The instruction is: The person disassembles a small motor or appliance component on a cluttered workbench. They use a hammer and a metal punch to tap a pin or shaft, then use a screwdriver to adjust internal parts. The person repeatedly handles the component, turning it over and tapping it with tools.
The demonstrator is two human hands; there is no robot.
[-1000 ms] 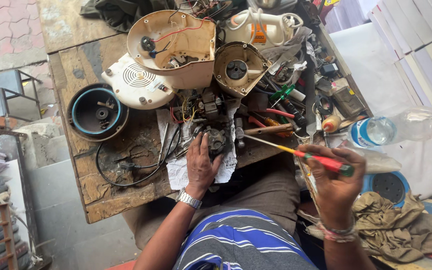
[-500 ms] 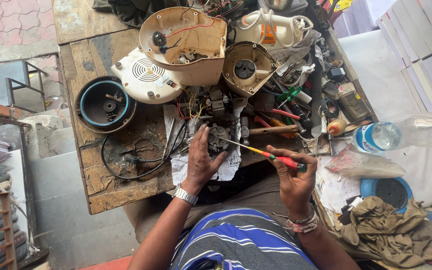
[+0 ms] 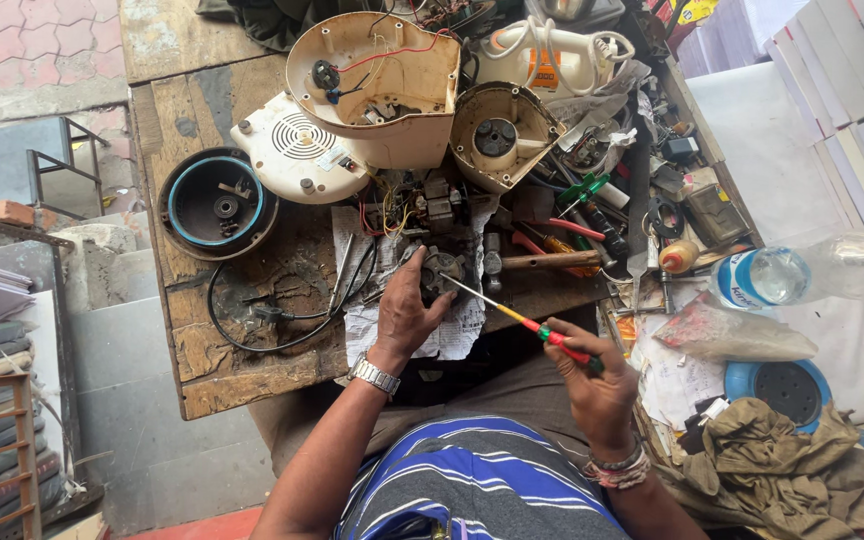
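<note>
Cluttered counter point(image 3: 252, 360), so a slip is the risk here. Left hand point(image 3: 407, 315) clamps the small motor point(image 3: 442, 272) at center; right hand point(image 3: 592, 385), at 4 o'clock, grips the screwdriver point(image 3: 527, 325). Tip could skate into windings or fingers point(image 3: 414, 268).

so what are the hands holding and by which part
The right hand grips a screwdriver by its red handle. The left hand holds a small motor by its side.

1. Head view: single camera, worn on the person's head, facing steeply down.
2. Range: near; worktop point(image 3: 252, 350) fills upper frame, own lap and forearms the lower.
3. Shared coverage: one view only.
</note>
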